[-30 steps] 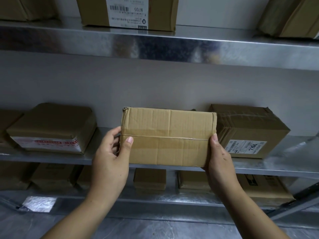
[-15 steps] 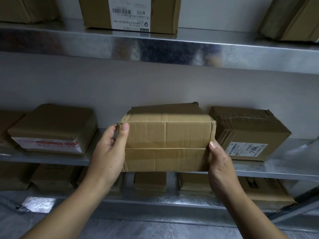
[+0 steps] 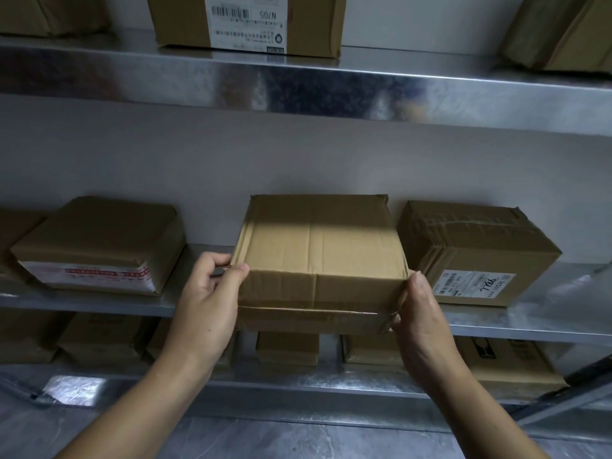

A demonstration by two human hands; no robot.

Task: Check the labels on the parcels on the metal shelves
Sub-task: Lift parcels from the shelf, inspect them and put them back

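Cardboard parcel (image 3: pixel 318 260) clasped at ends: left grip (image 3: pixel 205 299), right grip (image 3: pixel 420 313) curled round.

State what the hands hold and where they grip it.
The plain cardboard parcel: left hand at its left front corner, right hand at its right front corner.

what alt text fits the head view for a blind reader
The left hand and right hand hold a plain cardboard parcel by its ends at the middle shelf's front edge, no label showing. A striped parcel sits left of it, a barcoded parcel right.
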